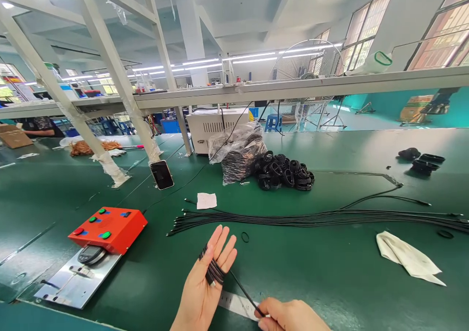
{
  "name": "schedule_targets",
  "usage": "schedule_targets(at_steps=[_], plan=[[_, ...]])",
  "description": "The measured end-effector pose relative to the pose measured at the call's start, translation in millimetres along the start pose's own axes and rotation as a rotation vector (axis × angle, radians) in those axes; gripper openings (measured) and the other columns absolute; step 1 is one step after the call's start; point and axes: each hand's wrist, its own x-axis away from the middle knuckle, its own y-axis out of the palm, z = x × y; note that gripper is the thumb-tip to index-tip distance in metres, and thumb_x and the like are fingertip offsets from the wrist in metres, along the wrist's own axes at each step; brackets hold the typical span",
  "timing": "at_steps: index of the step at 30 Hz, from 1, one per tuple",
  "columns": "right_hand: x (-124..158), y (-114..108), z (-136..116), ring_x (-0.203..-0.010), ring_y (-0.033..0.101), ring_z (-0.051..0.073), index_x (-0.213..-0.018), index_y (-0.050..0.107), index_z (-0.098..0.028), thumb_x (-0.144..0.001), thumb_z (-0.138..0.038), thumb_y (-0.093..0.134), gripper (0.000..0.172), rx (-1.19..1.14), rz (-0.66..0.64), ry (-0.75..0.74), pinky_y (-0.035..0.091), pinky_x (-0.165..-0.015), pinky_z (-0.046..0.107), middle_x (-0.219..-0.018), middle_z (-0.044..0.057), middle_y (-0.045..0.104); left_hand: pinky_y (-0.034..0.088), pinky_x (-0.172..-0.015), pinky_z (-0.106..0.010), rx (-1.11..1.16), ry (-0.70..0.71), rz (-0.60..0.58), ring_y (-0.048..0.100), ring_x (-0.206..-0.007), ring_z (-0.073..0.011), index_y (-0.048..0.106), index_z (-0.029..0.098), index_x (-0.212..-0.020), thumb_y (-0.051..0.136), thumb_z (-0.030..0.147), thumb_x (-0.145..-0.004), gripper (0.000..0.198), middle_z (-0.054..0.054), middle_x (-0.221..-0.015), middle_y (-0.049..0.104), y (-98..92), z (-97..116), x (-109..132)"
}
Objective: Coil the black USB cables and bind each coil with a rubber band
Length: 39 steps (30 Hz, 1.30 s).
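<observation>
The left hand [205, 277] is turned palm up, its fingers nearly straight and the thumb against a coiled black cable [215, 271] that lies across them. A straight length of this cable runs from the coil down to the right hand [287, 316], which pinches it between thumb and bent fingers. Below the cable, a ruler [234, 303] lies on the green table [330, 272].

Just beyond the hands are a small black ring [245, 237] and a long bundle of black cables [286, 220], with a piece of white paper [206, 201] beside it. Farther back, a pile of coiled cables [286, 173] sits against a clear plastic bag [240, 157]. A red box [115, 226] with buttons stands at the left, and a white cloth [406, 258] lies at the right.
</observation>
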Motion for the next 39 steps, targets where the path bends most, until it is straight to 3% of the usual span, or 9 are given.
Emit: schedule_targets(at_steps=[4, 8, 11, 14, 19, 24, 29, 36, 39], plan=[[5, -14, -10, -0.052, 0.058, 0.017, -0.103, 0.06, -0.022, -0.077, -0.016, 0.053, 0.027, 0.083, -0.063, -0.064, 0.027, -0.046, 0.022, -0.064, -0.001, 0.067, 0.02, -0.119, -0.038, -0.301, 0.087, 0.128, 0.03, -0.142, -0.025, 0.051, 0.031, -0.136, 0.052, 0.032, -0.093, 0.043, -0.002, -0.152, 0.04, 7.3, 0, 2], [14, -61, -32, -0.051, 0.057, 0.015, -0.083, 0.059, -0.021, -0.087, -0.017, 0.043, 0.017, 0.126, 0.047, -0.18, 0.03, -0.048, 0.024, -0.065, 0.001, 0.065, 0.014, -0.12, -0.036, -0.652, -0.037, -0.054, 0.023, -0.145, -0.023, 0.053, 0.026, -0.134, 0.059, 0.033, -0.089, 0.046, -0.003, -0.153, 0.039, 12.0, 4, 13], [5, -99, -42, -0.067, 0.061, 0.015, -0.084, 0.061, -0.022, -0.095, -0.021, 0.036, 0.027, -0.023, 0.132, -0.248, 0.038, -0.059, 0.023, -0.08, 0.001, 0.067, 0.03, -0.114, -0.037, -0.682, -0.189, -0.169, 0.042, -0.136, -0.0248, 0.059, 0.022, -0.129, 0.056, 0.036, -0.09, 0.042, -0.007, -0.147, 0.048, 8.3, 5, 19], [-14, -115, -38, -0.075, 0.061, 0.015, -0.086, 0.062, -0.021, -0.095, -0.023, 0.039, 0.025, -0.15, 0.181, -0.2, 0.041, -0.066, 0.024, -0.087, 0.002, 0.068, 0.053, -0.083, -0.032, -0.62, -0.269, -0.173, 0.071, -0.092, -0.022, 0.067, 0.016, -0.117, 0.053, 0.04, -0.091, 0.038, -0.012, -0.109, 0.075, 5.4, 5, 23], [-30, -83, -29, -0.072, 0.058, 0.015, -0.083, 0.059, -0.02, -0.097, -0.026, 0.039, 0.025, -0.209, 0.237, -0.152, 0.04, -0.066, 0.024, -0.08, 0.001, 0.066, 0.038, -0.041, -0.014, -0.314, -0.263, -0.149, 0.046, -0.029, -0.0039, 0.07, 0.012, -0.081, 0.046, 0.037, -0.096, 0.038, -0.002, -0.046, 0.068, 5.5, 5, 24], [-22, -29, -39, -0.054, 0.055, 0.013, -0.087, 0.055, -0.02, -0.1, -0.03, 0.031, 0.029, -0.329, 0.174, -0.065, 0.037, -0.058, 0.022, -0.062, -0.001, 0.061, 0.032, -0.038, -0.009, 0.09, -0.173, -0.076, 0.037, -0.026, 0.0019, 0.067, 0.012, -0.074, 0.059, 0.028, -0.091, 0.025, 0.006, -0.04, 0.056, 3.9, -3, 20], [-23, -8, -48, -0.049, 0.053, 0.011, -0.104, 0.053, -0.019, -0.1, -0.04, 0.025, 0.035, -0.582, 0.184, -0.056, 0.039, -0.053, 0.02, -0.055, -0.004, 0.056, 0.041, -0.04, -0.011, 0.06, -0.171, -0.034, 0.045, -0.028, -0.003, 0.071, 0.013, -0.081, 0.061, 0.028, -0.089, 0.02, 0.008, -0.033, 0.049, 8.8, -11, 23], [-27, 3, -36, -0.042, 0.048, 0.008, -0.081, 0.054, -0.017, -0.09, -0.029, 0.034, 0.026, -0.853, -0.134, -0.099, 0.034, -0.04, 0.017, -0.059, -0.002, 0.055, 0.057, -0.06, -0.023, -0.122, -0.385, -0.008, 0.073, -0.072, -0.0186, 0.072, 0.013, -0.105, 0.064, 0.027, -0.086, 0.025, -0.017, -0.101, 0.077, 11.3, -10, 35], [-27, 9, -30, -0.048, 0.051, 0.007, -0.069, 0.052, -0.016, -0.087, -0.03, 0.039, 0.026, -0.911, -0.164, -0.165, 0.039, -0.045, 0.017, -0.064, 0.001, 0.058, 0.053, -0.047, -0.023, -0.19, -0.42, -0.105, 0.073, -0.068, -0.0223, 0.072, 0.012, -0.105, 0.066, 0.033, -0.084, 0.03, -0.018, -0.094, 0.077, 6.3, -17, 36]])
